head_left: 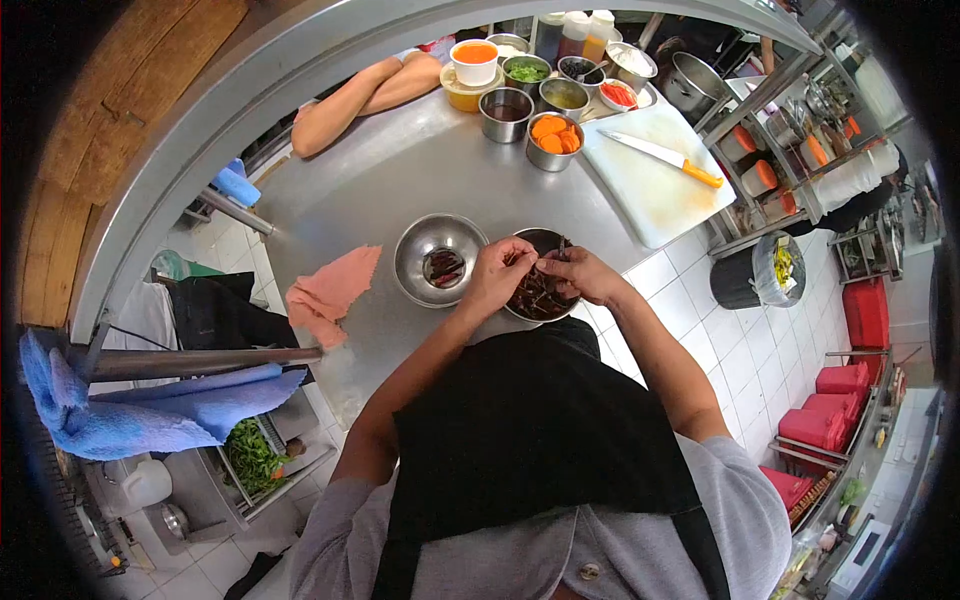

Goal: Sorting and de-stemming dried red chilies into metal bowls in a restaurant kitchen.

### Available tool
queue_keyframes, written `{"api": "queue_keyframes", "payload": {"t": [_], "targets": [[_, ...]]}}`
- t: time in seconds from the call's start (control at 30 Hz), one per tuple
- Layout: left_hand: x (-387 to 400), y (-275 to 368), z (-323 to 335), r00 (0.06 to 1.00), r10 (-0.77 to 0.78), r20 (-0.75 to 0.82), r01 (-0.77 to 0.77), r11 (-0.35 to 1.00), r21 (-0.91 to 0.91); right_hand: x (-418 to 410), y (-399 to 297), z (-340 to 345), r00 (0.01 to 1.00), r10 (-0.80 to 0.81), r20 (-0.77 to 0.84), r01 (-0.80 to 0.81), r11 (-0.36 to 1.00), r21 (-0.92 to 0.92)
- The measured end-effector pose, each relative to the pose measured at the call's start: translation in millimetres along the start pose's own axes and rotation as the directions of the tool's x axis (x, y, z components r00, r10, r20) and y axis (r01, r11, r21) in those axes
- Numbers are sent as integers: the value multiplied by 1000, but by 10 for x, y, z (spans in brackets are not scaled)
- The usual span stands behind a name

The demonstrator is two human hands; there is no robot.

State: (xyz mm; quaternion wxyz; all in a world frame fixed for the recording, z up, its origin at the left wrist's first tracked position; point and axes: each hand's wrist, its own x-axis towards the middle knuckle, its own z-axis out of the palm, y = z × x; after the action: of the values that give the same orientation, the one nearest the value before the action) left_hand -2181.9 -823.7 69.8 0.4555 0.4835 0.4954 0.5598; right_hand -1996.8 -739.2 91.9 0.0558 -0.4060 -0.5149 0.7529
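Note:
My left hand (501, 271) and my right hand (581, 274) meet at the fingertips over a metal bowl (517, 313) of dark dried chillies (541, 294). A slim dark piece, apparently a dried chilli (562, 246), sticks up from between the fingers of my right hand. The left thumb and fingers are pinched together beside the right thumb; whatever may be between them is too small to tell. Just left of my hands, a shiny steel bowl (414, 259) holds several dark red dried chillies (444, 268) at its bottom.
A salmon-coloured cloth (330, 292) lies on the steel table (360, 180). Beyond stand a metal pot of carrot slices (555, 139), other ingredient containers (506, 112) and a white cutting board (637, 195) bearing an orange-handled knife (664, 156). Another person's folded arms (367, 94) rest on the far edge.

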Motion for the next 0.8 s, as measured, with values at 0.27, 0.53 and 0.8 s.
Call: {"api": "queue_keyframes", "payload": {"t": [0.27,0.53,0.8], "targets": [[-1,40,-131,969,-236,-71,177,866,-467,-103,44,-29,966,-180,188,40,815,577],[-100,195,-156,945,-318,70,245,553,-796,-16,-65,414,914,-406,-13,406,914,6],[-276,214,-344,953,-302,-21,216,725,-655,36,-140,423,985,-172,21,160,952,261]]}}
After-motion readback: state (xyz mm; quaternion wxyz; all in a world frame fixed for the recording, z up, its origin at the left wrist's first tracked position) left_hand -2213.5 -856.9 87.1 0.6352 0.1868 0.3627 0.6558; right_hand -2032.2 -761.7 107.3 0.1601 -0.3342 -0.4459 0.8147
